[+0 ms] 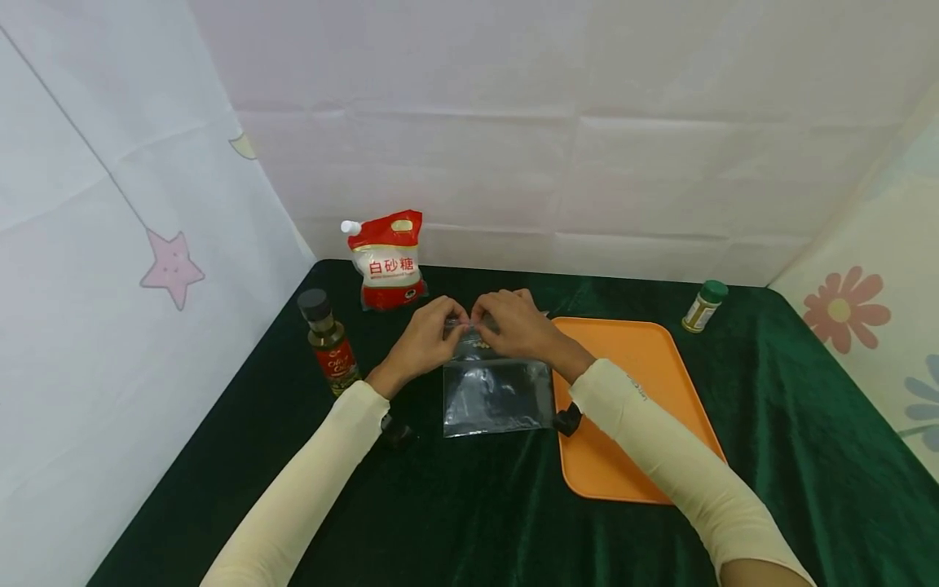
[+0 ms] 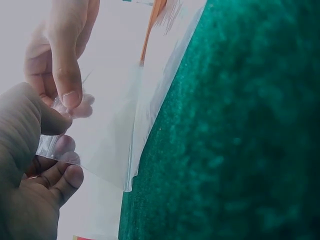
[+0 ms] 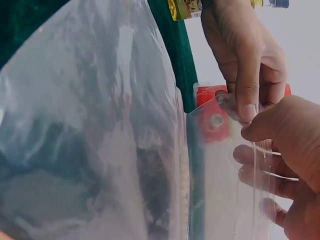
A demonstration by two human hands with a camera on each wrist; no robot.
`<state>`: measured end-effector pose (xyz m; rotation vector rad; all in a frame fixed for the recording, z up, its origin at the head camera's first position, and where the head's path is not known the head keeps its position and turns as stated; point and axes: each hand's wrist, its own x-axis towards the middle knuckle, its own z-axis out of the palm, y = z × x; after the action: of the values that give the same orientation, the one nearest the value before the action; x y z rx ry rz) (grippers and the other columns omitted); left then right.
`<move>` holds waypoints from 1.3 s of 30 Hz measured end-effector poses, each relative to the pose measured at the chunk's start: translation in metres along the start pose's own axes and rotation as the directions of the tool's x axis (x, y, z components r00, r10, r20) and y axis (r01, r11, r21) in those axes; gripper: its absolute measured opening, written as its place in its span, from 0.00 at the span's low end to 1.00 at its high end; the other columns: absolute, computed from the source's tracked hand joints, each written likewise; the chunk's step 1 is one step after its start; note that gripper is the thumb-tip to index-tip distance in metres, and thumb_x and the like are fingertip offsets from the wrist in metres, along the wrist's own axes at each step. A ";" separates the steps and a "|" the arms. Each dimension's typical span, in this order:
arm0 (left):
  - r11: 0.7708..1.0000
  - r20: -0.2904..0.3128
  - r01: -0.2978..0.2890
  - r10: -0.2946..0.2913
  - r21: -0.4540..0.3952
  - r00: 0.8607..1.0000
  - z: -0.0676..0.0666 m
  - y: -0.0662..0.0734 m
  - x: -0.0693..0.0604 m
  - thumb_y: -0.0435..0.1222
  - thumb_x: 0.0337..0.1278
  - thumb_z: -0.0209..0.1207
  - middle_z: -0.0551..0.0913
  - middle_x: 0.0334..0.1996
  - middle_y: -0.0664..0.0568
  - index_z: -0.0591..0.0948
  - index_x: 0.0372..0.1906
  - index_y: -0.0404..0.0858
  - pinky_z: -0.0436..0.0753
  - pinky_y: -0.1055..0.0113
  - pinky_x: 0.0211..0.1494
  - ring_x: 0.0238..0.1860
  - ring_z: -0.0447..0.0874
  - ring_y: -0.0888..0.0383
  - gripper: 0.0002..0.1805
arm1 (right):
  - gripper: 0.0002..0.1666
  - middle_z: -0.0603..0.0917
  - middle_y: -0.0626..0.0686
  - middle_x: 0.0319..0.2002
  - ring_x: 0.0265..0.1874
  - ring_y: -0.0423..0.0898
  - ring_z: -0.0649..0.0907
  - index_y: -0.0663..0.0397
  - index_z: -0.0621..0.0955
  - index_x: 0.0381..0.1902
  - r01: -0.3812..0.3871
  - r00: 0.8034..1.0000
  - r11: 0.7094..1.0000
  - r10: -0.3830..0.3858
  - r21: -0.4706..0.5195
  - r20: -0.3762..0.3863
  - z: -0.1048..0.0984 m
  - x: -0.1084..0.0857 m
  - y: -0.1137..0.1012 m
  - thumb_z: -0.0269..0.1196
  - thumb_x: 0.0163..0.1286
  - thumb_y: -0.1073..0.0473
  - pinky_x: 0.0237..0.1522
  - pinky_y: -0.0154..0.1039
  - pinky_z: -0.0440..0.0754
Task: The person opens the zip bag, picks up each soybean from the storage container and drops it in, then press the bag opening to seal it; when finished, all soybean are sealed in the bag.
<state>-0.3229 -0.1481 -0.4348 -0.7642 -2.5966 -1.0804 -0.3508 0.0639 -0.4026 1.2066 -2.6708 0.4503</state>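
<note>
A clear plastic bag [image 1: 499,399] lies partly on the green cloth, and its top edge is lifted between both hands. My left hand [image 1: 429,338] pinches that edge with thumb and fingers. Right beside it, my right hand [image 1: 517,326] pinches the same edge; the thumb tips nearly meet. In the left wrist view the raised film [image 2: 110,125] of the bag lets fingers show through. Thin lines run along the gripped edge in the right wrist view, where the bag's wide lower part [image 3: 85,125] is wrinkled and shiny.
An orange tray [image 1: 623,473] lies under the right forearm. A dark-capped oil bottle [image 1: 335,355] stands left of the left hand, with a red and white sugar pouch [image 1: 389,265] behind. A small green-capped jar [image 1: 703,307] is at the back right.
</note>
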 end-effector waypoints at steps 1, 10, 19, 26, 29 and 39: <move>1.000 0.006 0.004 -0.004 0.001 1.000 0.000 0.000 0.000 0.32 0.66 0.63 0.76 0.43 0.55 0.76 0.45 0.44 0.81 0.60 0.53 0.45 0.77 0.60 0.09 | 0.07 0.82 0.42 0.42 0.42 0.43 0.77 0.43 0.81 0.45 0.000 1.000 1.000 0.000 0.006 0.003 0.000 0.000 0.000 0.65 0.71 0.53 0.58 0.56 0.66; 1.000 0.027 0.010 -0.010 0.008 1.000 0.000 0.002 0.000 0.31 0.65 0.63 0.75 0.42 0.54 0.76 0.44 0.44 0.80 0.61 0.51 0.44 0.76 0.59 0.09 | 0.06 0.81 0.42 0.41 0.43 0.42 0.77 0.43 0.81 0.43 -0.005 1.000 1.000 0.006 -0.031 0.008 0.001 0.001 -0.001 0.63 0.72 0.51 0.56 0.54 0.67; 0.998 -0.001 -0.046 0.046 0.043 0.999 0.006 0.002 0.004 0.29 0.65 0.62 0.74 0.38 0.54 0.75 0.41 0.43 0.77 0.64 0.39 0.36 0.73 0.58 0.08 | 0.07 0.82 0.43 0.43 0.45 0.44 0.77 0.42 0.83 0.42 -0.061 0.998 0.998 0.062 -0.023 0.017 -0.001 -0.007 0.008 0.64 0.72 0.48 0.54 0.53 0.68; 0.997 -0.021 -0.054 0.055 0.063 0.998 0.001 0.004 0.001 0.29 0.64 0.62 0.74 0.38 0.53 0.76 0.41 0.41 0.77 0.63 0.39 0.36 0.73 0.57 0.07 | 0.07 0.83 0.42 0.43 0.44 0.44 0.77 0.43 0.84 0.43 -0.125 0.992 0.989 0.122 0.079 0.041 -0.008 -0.020 0.032 0.65 0.72 0.50 0.51 0.52 0.69; 0.997 -0.024 -0.035 0.037 0.065 0.999 -0.003 0.004 0.000 0.30 0.64 0.63 0.74 0.39 0.54 0.75 0.42 0.41 0.78 0.63 0.40 0.37 0.73 0.57 0.08 | 0.07 0.83 0.42 0.43 0.45 0.44 0.77 0.43 0.84 0.44 -0.142 0.989 0.984 0.138 0.109 0.048 -0.012 -0.026 0.044 0.64 0.73 0.50 0.55 0.55 0.68; 0.999 0.005 0.005 -0.005 0.042 1.000 -0.008 0.004 0.001 0.31 0.65 0.62 0.74 0.40 0.54 0.74 0.43 0.44 0.79 0.62 0.44 0.39 0.74 0.57 0.09 | 0.11 0.82 0.45 0.41 0.39 0.45 0.80 0.47 0.83 0.45 -0.177 0.984 0.960 0.166 0.218 0.068 -0.026 -0.040 0.065 0.64 0.73 0.49 0.44 0.45 0.78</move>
<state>-0.3216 -0.1512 -0.4270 -0.7528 -2.6180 -1.0234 -0.3722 0.1416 -0.4024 1.0541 -2.8418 0.7763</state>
